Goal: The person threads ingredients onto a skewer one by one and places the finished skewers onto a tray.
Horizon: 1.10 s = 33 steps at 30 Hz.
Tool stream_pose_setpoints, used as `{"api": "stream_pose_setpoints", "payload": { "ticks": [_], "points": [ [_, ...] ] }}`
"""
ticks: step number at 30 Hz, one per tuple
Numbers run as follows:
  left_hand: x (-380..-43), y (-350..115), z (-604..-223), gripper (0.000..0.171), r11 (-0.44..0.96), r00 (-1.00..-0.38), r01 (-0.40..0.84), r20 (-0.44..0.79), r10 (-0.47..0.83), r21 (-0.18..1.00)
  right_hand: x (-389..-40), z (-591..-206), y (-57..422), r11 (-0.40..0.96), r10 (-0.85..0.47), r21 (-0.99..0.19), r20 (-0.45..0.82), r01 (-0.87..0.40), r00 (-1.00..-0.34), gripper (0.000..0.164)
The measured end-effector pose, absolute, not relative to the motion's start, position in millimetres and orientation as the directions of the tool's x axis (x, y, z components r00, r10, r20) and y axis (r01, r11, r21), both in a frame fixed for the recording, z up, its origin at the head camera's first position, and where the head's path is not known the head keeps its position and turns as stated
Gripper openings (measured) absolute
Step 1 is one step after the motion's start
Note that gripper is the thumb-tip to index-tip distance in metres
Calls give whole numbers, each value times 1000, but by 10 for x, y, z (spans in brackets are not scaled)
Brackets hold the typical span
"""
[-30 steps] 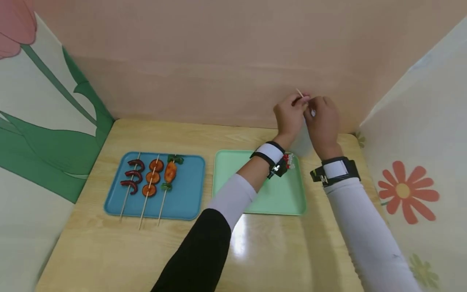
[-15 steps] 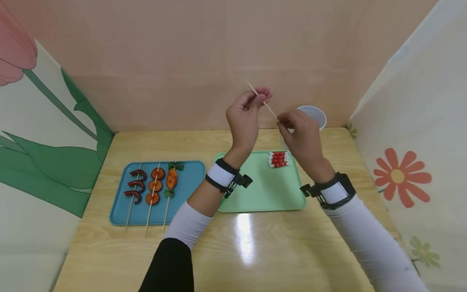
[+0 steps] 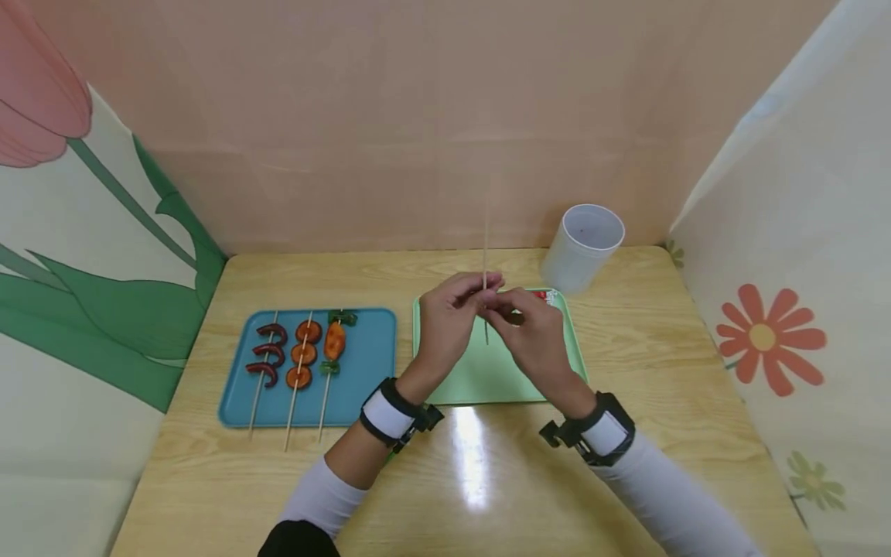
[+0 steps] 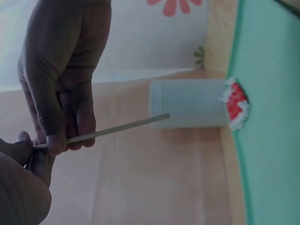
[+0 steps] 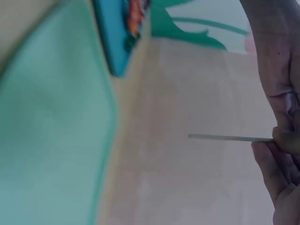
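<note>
Close over the green tray (image 3: 462, 379), both hands meet on one thin wooden skewer (image 3: 485, 251). It stands nearly upright in the head view. My left hand (image 3: 448, 323) pinches it between thumb and fingers. Just below, my right hand (image 3: 534, 333) pinches it too, fingertips right beside the left ones. The blunt lower end of the skewer (image 4: 140, 123) sticks out bare past the fingers in the left wrist view. Small red-and-white pieces (image 3: 541, 295) lie at the tray's back right, partly hidden by my right hand.
A translucent white cup (image 3: 581, 259) stands behind the green tray. To the left, a blue tray (image 3: 372, 371) bears curled dark-red pieces (image 3: 264, 352), orange rounds (image 3: 304, 354) and an orange piece between green ones (image 3: 335, 340), each set on a skewer. Walls enclose the back and sides.
Both hands have come away from the cup, leftward and down over the green tray, bringing the skewer. The skewer has turned from slanted to upright, and the hands have drawn together on it.
</note>
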<state>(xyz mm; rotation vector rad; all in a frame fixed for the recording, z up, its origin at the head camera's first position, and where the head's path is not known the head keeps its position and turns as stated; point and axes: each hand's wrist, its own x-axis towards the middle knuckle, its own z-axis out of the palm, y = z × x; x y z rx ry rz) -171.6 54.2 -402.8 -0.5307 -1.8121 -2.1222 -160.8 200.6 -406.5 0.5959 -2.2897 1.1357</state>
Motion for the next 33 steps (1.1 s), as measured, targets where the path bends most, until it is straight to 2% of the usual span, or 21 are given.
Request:
{"api": "stream_pose_setpoints", "payload": {
  "ticks": [5,9,12,16,21,27,33],
  "points": [
    [-1625,420,-4270,13,-117,-919,387,392,28,915,-1496,-4364,1945,503,-161,-679,535,-535,-829,19],
    [-1596,317,-4411,14,-102,-947,317,321,28,943,-1546,-4515,2045,557,-198,-687,436,-467,-878,14],
    [-1569,229,-4493,16,-77,-961,273,275,19,959,-1718,-4649,2288,666,-221,-618,373,-419,-901,13],
    [-1521,126,-4572,17,-15,-977,215,215,10,976,-2041,-4876,2730,830,-231,-425,328,-362,-916,18],
    [-1446,64,-4666,16,52,-990,135,133,42,989,-2346,-5119,3141,917,-267,-233,250,-325,-931,20],
    [-1353,80,-4803,15,93,-994,71,63,88,993,-2436,-5251,3291,905,-360,-177,169,-388,-917,10],
    [-1310,74,-4897,14,108,-995,36,26,97,993,-2442,-5316,3279,866,-448,-153,188,-476,-874,9]
  ]
}}
